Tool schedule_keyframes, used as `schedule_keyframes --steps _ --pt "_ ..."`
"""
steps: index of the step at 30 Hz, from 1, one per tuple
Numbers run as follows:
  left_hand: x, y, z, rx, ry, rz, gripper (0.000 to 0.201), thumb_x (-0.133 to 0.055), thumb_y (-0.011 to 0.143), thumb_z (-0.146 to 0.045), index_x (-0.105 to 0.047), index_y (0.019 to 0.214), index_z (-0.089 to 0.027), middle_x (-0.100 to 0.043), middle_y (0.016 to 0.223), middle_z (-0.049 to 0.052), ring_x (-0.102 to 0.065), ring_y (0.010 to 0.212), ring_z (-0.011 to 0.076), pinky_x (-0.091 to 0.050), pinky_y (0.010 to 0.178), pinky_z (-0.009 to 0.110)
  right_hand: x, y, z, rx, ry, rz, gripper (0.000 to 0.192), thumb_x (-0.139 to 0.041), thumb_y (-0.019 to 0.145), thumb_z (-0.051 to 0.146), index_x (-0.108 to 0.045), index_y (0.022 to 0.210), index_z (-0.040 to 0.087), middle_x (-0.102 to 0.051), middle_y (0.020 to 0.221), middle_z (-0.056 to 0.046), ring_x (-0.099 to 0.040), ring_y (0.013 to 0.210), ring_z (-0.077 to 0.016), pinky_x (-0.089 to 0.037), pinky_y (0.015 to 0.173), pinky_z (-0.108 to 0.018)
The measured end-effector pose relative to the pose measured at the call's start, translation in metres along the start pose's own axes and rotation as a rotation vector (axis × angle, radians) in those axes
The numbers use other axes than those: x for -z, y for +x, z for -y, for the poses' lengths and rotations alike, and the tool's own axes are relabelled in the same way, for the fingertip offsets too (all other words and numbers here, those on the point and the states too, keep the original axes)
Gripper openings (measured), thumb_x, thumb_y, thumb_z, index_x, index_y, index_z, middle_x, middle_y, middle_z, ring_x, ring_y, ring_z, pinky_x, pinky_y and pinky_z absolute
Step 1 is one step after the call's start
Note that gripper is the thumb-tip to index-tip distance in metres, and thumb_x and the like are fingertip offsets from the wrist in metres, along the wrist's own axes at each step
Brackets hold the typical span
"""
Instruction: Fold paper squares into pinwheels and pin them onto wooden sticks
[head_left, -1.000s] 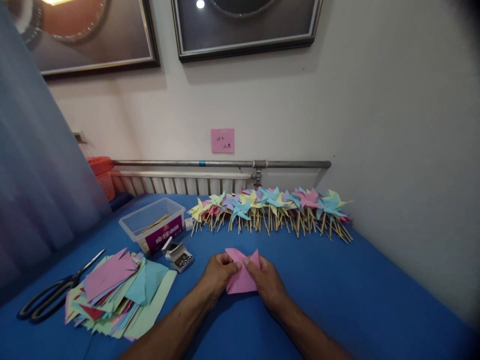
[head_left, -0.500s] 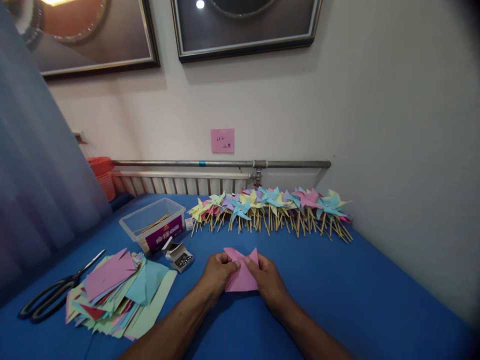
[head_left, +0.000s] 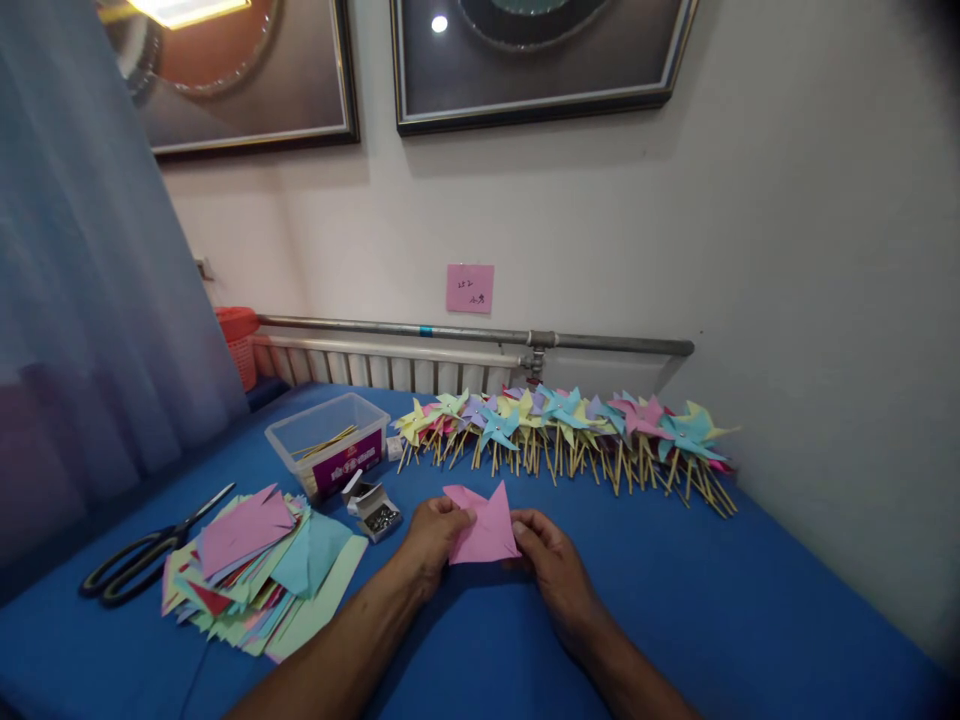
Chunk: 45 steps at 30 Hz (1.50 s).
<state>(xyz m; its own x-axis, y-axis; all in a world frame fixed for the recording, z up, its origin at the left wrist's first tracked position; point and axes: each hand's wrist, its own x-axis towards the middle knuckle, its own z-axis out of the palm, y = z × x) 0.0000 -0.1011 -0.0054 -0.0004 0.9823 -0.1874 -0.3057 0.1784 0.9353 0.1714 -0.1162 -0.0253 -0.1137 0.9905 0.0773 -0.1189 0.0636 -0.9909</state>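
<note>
My left hand (head_left: 429,535) and right hand (head_left: 551,550) pinch the pink paper (head_left: 484,525) at centre frame; a loose grip could let its folded points spring open.

This looks like a craft room in a home. A blue-covered table (head_left: 750,600) holds a long row of bright paper pinwheels on wooden sticks (head_left: 570,430), a pile of coloured paper squares (head_left: 255,565) and black scissors (head_left: 142,555). Framed pictures (head_left: 525,50) hang above a white radiator (head_left: 390,365).
</note>
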Motion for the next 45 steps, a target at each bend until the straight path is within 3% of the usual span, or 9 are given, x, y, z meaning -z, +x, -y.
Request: schedule_keyframes --steps 6,12,18,29,40,45 --pt "-0.002 -0.004 -0.002 0.040 -0.052 0.085 0.032 -0.084 0.052 -0.031 -0.066 0.070 -0.012 -0.066 0.061 0.004 -0.055 0.053 0.0132 -0.041 0.058 0.027 0.000 0.004 -0.007 -0.011 0.046 0.059 0.052 -0.075 0.074 0.064 -0.069 0.102 0.020 -0.072 0.091 -0.007 -0.065 0.080 -0.0222 -0.052 0.071 -0.033" --pt "-0.004 -0.006 0.004 0.061 -0.041 0.129 0.027 -0.082 0.054 -0.028 -0.068 0.071 -0.012 -0.067 0.061 0.004 -0.056 0.053 0.0142 -0.042 0.058 0.028 -0.008 -0.004 0.009 0.020 0.048 0.074 0.055 -0.077 0.074 0.060 -0.065 0.111 0.021 -0.072 0.093 -0.005 -0.066 0.081 -0.0220 -0.051 0.079 -0.035" --pt "-0.010 -0.011 0.003 0.057 -0.031 0.079 0.023 -0.080 0.051 -0.023 -0.059 0.058 -0.016 -0.058 0.051 -0.002 -0.048 0.047 0.0109 -0.036 0.052 0.026 -0.010 -0.008 0.008 0.017 -0.058 0.041 0.044 -0.075 0.076 0.059 -0.068 0.089 0.018 -0.067 0.079 -0.002 -0.060 0.071 -0.0177 -0.047 0.067 -0.029" --pt "-0.014 -0.017 0.002 0.044 -0.043 0.167 0.024 -0.081 0.054 -0.023 -0.072 0.072 -0.010 -0.069 0.064 0.004 -0.056 0.054 0.0129 -0.042 0.058 0.026 -0.008 -0.004 -0.006 -0.024 -0.095 -0.036 0.058 -0.065 0.076 0.074 -0.068 0.087 0.017 -0.067 0.072 -0.002 -0.057 0.065 -0.0184 -0.044 0.061 -0.028" --pt "-0.017 -0.016 0.009 0.041 -0.050 0.170 0.023 -0.079 0.053 -0.022 -0.071 0.072 -0.010 -0.068 0.065 0.004 -0.055 0.056 0.0130 -0.041 0.059 0.027 -0.013 -0.004 -0.011 -0.028 -0.096 -0.175 0.048 -0.068 0.076 0.067 -0.063 0.074 0.019 -0.058 0.062 0.002 -0.049 0.056 -0.0153 -0.039 0.053 -0.027" --pt "-0.017 -0.020 0.005 0.049 -0.084 0.204 0.025 -0.082 0.059 -0.031 -0.068 0.068 -0.012 -0.064 0.060 0.003 -0.052 0.056 0.0125 -0.039 0.060 0.027 -0.015 -0.004 -0.007 -0.009 -0.141 -0.227 0.045 -0.065 0.078 0.064 -0.063 0.071 0.020 -0.058 0.061 0.001 -0.049 0.056 -0.0158 -0.039 0.053 -0.028"
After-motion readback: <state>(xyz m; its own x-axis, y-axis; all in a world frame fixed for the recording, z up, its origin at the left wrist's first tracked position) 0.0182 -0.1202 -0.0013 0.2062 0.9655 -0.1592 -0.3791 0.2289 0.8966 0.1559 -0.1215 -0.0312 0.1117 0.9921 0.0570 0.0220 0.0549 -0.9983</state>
